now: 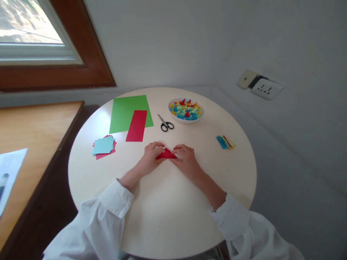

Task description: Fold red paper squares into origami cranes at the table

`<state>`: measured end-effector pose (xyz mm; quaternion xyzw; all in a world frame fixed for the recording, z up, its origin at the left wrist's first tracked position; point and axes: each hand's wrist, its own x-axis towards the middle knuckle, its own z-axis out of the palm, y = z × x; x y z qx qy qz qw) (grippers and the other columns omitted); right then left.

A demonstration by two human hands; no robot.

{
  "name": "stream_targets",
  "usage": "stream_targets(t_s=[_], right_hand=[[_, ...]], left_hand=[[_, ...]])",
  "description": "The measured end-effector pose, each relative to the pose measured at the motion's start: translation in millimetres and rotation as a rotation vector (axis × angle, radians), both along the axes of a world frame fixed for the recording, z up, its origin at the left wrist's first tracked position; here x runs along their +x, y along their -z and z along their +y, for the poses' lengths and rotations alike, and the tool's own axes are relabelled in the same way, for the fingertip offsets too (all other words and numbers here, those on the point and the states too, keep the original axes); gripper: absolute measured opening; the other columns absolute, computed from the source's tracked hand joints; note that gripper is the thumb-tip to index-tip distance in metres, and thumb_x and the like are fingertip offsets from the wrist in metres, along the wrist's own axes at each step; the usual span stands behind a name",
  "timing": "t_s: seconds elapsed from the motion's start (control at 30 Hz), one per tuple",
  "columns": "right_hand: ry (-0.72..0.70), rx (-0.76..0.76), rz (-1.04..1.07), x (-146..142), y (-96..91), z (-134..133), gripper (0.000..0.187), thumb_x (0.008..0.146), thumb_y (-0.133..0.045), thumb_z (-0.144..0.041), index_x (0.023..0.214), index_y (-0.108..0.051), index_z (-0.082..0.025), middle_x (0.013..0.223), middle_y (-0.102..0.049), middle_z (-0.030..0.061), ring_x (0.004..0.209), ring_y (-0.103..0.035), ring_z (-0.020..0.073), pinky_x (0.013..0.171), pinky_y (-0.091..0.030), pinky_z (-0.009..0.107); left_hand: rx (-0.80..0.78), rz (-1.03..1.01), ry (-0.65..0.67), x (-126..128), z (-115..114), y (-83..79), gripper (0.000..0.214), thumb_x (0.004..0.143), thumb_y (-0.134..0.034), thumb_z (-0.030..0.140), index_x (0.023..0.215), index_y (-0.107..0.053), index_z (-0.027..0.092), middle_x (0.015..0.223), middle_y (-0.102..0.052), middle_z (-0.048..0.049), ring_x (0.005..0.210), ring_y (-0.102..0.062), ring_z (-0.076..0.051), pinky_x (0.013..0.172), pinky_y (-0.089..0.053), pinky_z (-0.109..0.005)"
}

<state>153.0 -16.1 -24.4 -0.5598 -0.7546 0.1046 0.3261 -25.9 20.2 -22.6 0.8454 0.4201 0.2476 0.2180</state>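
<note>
Head view: left hand (151, 154) and right hand (187, 158) grip folded red paper (166, 155); scissors (165, 124), bowl (186, 121) beyond.

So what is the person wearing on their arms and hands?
Both arms are in loose white long sleeves, the left sleeve and the right sleeve. The cloth is a bit crumpled, and the wide cuffs end short of the wrists. The left hand and right hand are bare, with no gloves. Rings or a watch would be too small to tell.
</note>
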Motion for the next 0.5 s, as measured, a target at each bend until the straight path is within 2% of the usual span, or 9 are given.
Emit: stream_targets(t_s=[0.13,0.33,0.5], right_hand=[[-0.085,-0.041,0.018,1,-2.8,-1,0.012,0.074,-0.063,-0.018,0.085,-0.064,-0.022,0.097,-0.065,0.0048,0.097,-0.059,0.0196,0.087,-0.037,0.037],[-0.245,-0.09,0.075,9,-9.2,-5,0.042,0.068,-0.051,-0.006,0.106,-0.06,-0.023,0.111,-0.063,0.0058,0.107,-0.056,0.021,0.09,-0.038,0.04],[-0.255,-0.11,0.168,13,-11.2,-5,0.05,0.064,-0.042,-0.001,0.106,-0.062,-0.021,0.11,-0.064,0.0063,0.104,-0.058,0.0184,0.09,-0.043,0.036]], left_hand=[[0.013,-0.047,0.008,-1,-2,-2.1,0.011,0.079,-0.058,0.023,0.084,-0.068,0.024,0.115,-0.056,-0.0064,0.112,-0.049,-0.022,0.099,-0.038,-0.042],[-0.041,-0.093,0.069,-2,-8,-11.5,0.02,0.076,-0.053,0.012,0.086,-0.067,0.023,0.123,-0.048,-0.0075,0.12,-0.043,-0.023,0.099,-0.04,-0.04],[-0.064,-0.134,0.066,-6,-6,-10.8,0.016,0.074,-0.054,0.012,0.082,-0.064,0.022,0.127,-0.043,-0.0079,0.121,-0.041,-0.023,0.097,-0.042,-0.039]])
